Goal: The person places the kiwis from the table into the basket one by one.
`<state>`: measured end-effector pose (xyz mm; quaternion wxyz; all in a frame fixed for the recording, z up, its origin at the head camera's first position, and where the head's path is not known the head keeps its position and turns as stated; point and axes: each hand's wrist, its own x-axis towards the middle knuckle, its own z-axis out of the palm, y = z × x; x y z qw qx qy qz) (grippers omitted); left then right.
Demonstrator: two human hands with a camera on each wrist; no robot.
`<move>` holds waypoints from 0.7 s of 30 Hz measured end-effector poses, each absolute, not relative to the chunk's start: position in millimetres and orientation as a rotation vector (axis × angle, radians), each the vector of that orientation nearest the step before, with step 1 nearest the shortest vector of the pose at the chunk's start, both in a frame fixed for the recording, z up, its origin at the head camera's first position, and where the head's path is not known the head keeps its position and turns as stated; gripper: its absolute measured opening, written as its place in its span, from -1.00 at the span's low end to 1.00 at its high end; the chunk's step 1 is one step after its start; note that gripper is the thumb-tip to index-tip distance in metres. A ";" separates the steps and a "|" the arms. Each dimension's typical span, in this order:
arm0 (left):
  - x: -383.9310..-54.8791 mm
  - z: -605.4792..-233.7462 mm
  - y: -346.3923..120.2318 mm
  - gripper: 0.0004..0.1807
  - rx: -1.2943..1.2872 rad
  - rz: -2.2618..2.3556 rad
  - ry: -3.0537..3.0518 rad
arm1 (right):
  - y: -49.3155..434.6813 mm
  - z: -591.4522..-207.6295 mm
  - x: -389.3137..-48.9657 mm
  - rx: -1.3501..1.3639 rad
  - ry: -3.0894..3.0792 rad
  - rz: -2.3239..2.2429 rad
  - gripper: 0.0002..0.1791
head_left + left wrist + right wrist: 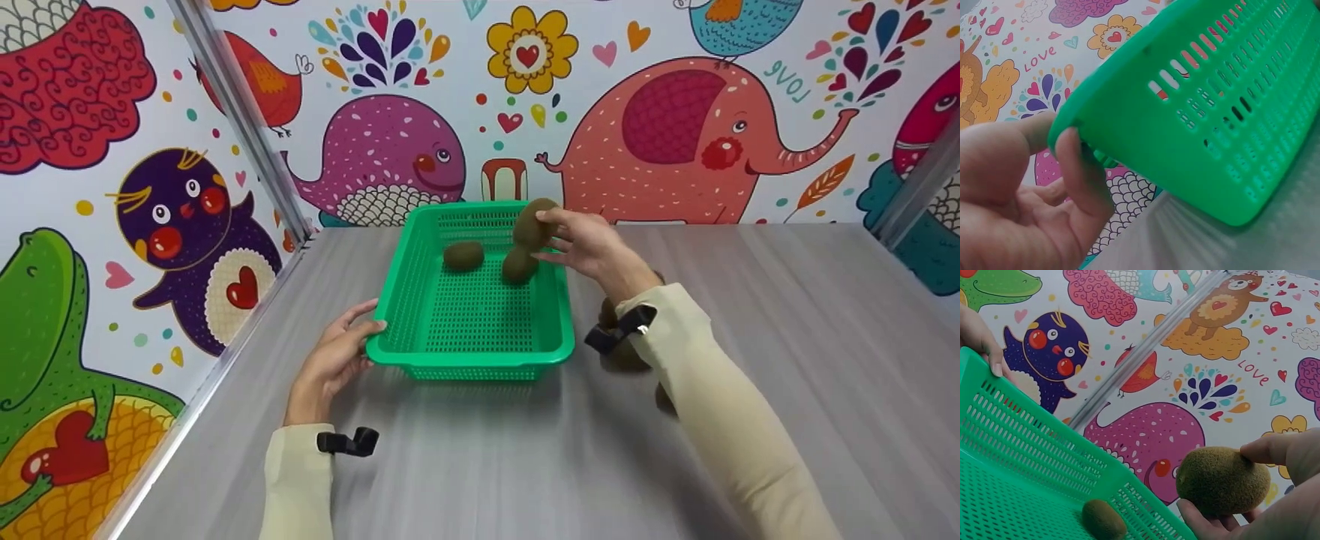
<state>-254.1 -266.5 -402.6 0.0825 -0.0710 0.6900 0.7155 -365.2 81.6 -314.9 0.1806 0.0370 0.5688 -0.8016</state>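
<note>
A green perforated plastic basket (pixel 472 358) stands on the table. My left hand (pixel 334 360) grips its rim at the near left corner; in the left wrist view the thumb and fingers (pixel 1075 169) pinch the rim. Over the basket's far right part, my right hand (pixel 596 251) holds a brown kiwi (pixel 534 225) between thumb and fingers. The right wrist view shows this fuzzy kiwi (pixel 1223 481) up close. Inside the basket lie a kiwi (pixel 463 256) towards the far left and another kiwi (pixel 519 267) just below the held one.
More kiwis (pixel 628 358) lie on the grey table (pixel 465 465) right of the basket, partly hidden under my right forearm. A cartoon-printed wall (pixel 525 135) rises behind the table, with another printed panel (pixel 112 285) and a metal strip on the left.
</note>
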 end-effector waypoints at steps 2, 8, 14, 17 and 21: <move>-254.8 -402.6 -266.2 -0.36 -0.213 2.146 2.050 | 74.7 -315.0 -366.1 0.098 1.622 -2.259 -0.37; -254.7 -402.5 -267.0 -0.35 -0.230 2.151 2.017 | 55.8 -315.9 -370.3 0.123 1.603 -2.252 -0.35; -254.4 -403.3 -268.3 -0.36 -0.238 2.170 2.011 | 36.1 -318.1 -379.0 0.182 1.574 -2.268 -0.33; -254.8 -403.6 -267.7 -0.35 -0.237 2.177 2.003 | 28.1 -324.0 -384.2 0.199 1.597 -2.251 -0.28; -256.0 -403.2 -266.5 -0.35 -0.228 2.173 2.012 | 21.1 -334.8 -392.0 0.227 1.633 -2.221 -0.24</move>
